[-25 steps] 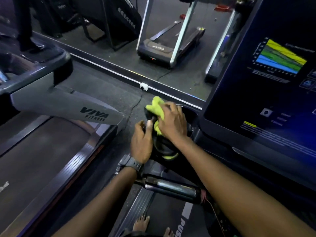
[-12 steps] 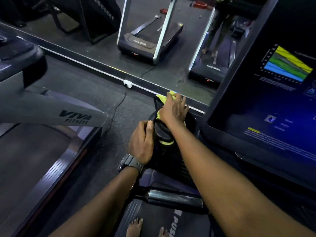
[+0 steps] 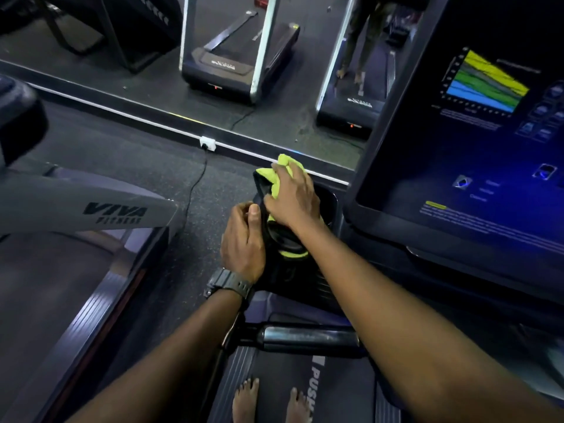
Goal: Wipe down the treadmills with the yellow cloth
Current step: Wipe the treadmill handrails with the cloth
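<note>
A dim gym with a dark speckled rubber floor [image 3: 131,160] fills the frame, and a wall mirror [image 3: 274,96] along the top reflects other treadmills. At the left edge sits a neighbouring grey treadmill with a VIVA-branded side arm [image 3: 91,206], its belt running down the lower left.

Just left of centre, the left hand [image 3: 242,242], with a black digital wristwatch [image 3: 229,285] on its wrist, reaches forward from the lower left. Its fingers curl round the left side of the black plastic console tray [image 3: 290,270] of the treadmill the person stands on, thumb lying along the tray's rim.

At centre, the right hand [image 3: 293,199] extends from the lower right with the forearm crossing the frame diagonally. It grips the bright yellow microfibre cloth [image 3: 276,175], fingers bent over it and pressing it onto the far upper edge of the tray; a strip of yellow also shows below the wrist, inside the tray. Half a second ago this hand was further forward over the tray's far rim, with less cloth showing; now more of the cloth bunches out past the fingertips. The left hand's hold matches the earlier frame.

Below the tray lies a glossy black horizontal handlebar [image 3: 305,337], and bare feet [image 3: 245,401] stand on the belt at the bottom. At right, the large dark treadmill touchscreen [image 3: 457,148] shows a coloured graph.
</note>
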